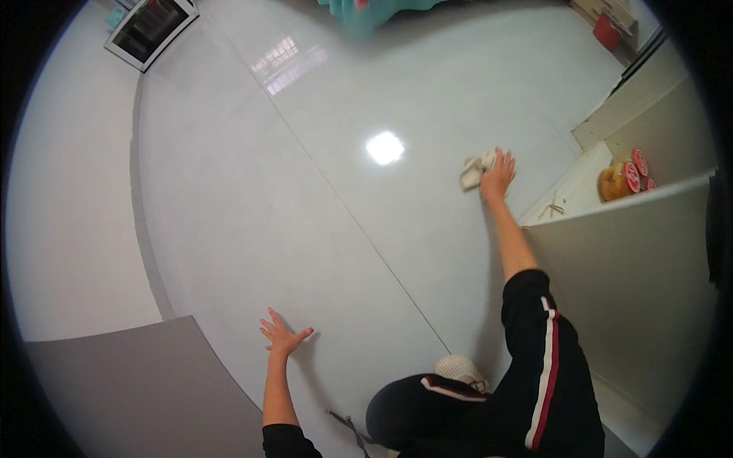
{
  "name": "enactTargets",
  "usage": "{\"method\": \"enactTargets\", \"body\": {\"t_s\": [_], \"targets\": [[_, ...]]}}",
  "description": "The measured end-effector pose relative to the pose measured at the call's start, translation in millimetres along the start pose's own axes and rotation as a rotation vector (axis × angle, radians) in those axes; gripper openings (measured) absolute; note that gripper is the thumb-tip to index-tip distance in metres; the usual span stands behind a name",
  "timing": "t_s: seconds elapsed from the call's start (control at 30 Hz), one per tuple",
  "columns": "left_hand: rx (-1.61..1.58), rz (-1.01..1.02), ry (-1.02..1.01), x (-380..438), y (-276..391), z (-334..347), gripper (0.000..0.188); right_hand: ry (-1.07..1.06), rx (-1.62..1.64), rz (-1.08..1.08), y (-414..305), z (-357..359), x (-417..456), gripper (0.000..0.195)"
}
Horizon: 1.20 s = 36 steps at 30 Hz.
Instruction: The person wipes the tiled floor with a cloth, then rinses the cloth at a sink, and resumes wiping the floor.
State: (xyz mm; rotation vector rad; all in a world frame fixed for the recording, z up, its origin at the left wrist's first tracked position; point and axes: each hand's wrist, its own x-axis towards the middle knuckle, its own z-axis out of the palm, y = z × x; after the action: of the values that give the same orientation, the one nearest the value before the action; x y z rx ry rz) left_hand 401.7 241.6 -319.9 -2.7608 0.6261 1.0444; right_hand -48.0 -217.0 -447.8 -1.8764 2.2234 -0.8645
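Note:
My right hand point(499, 174) is stretched forward and presses on a crumpled cream cloth point(476, 170) that lies on the glossy pale tile floor point(240, 229). Part of the cloth is hidden under the palm and fingers. At the lower left, my left hand point(283, 336) is empty, its fingers spread wide, over the floor; whether it touches the tile I cannot tell. A dark strap point(346, 422) with a small end piece trails down near my left forearm.
At right stands a pale open cabinet point(618, 246), its lower shelf holding jars with red lids point(631, 177) and some thin sticks point(553, 207). A grey panel point(143, 389) fills the lower left. Turquoise fabric point(372, 14) hangs at the far side; a white-framed dark-fronted unit point(152, 31) stands upper left.

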Motion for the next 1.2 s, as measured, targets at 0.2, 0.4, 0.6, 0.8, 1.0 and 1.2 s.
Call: {"method": "enactTargets", "body": {"t_s": [0.2,0.4,0.6,0.8,1.0,1.2], "targets": [[0.022,0.033,-0.007,47.9,20.3,2.7,0.157,-0.155,0.049,-0.312,-67.9,72.8,117.9,0.074],[0.021,0.032,0.103,38.5,9.1,3.7,0.159,-0.715,0.386,-0.715,-249.5,98.9,-75.5,0.076],[-0.030,0.091,0.100,43.8,7.3,9.9,0.158,-0.833,0.369,-1.514,-225.3,10.1,-231.7,0.067],[-0.037,0.010,0.059,37.7,3.7,-9.1,0.156,-0.188,0.163,-0.605,-178.2,62.5,-87.0,0.062],[-0.054,0.038,0.035,37.4,8.3,-9.5,0.155,-0.157,0.201,-0.710,-330.5,192.8,31.4,0.056],[-0.024,0.003,0.002,41.7,19.0,-14.8,0.158,-0.777,0.553,-1.162,-464.3,202.2,-111.9,0.066]]}}
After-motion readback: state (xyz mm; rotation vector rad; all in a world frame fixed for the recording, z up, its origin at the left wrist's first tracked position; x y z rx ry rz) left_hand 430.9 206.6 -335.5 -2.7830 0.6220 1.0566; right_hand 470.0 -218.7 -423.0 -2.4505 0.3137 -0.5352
